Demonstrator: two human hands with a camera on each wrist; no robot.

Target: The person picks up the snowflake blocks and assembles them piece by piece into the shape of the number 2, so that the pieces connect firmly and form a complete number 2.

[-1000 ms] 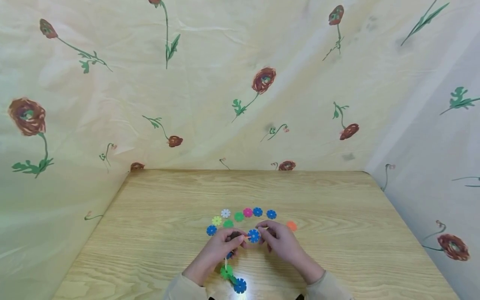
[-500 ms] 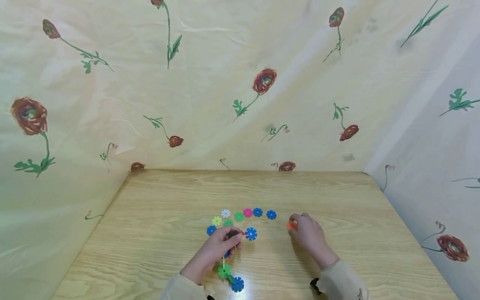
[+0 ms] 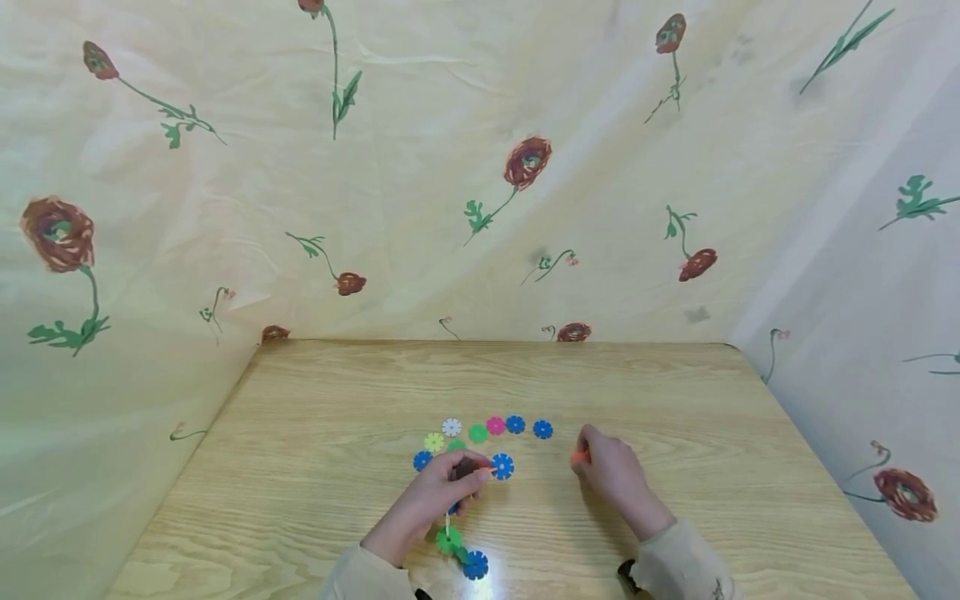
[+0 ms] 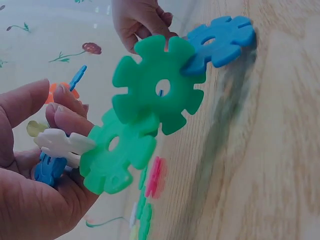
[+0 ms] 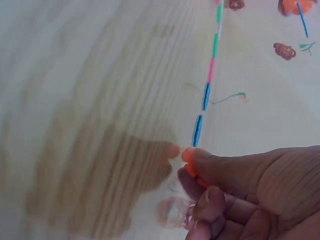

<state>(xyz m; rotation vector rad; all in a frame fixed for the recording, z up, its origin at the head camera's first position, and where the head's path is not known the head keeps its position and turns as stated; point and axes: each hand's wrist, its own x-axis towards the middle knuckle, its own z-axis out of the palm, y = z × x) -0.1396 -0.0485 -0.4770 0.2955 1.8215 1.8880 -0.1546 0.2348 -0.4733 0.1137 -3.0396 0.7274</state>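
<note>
Right hand (image 3: pixel 613 472), extended, curled (orange disc (image 3: pixel 581 457) pinched)

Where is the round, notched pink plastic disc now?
In the head view, the pink disc lies on the wood-grained table, left of the right hand, between a green notched disc and a blue notched disc.

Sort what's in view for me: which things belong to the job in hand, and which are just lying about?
In hand:
chain of linked discs, held by the left hand
orange disc, pinched by the right hand

Lying about, perhaps as spare parts:
pink disc
white disc
yellow disc
two green discs
three blue discs
</note>
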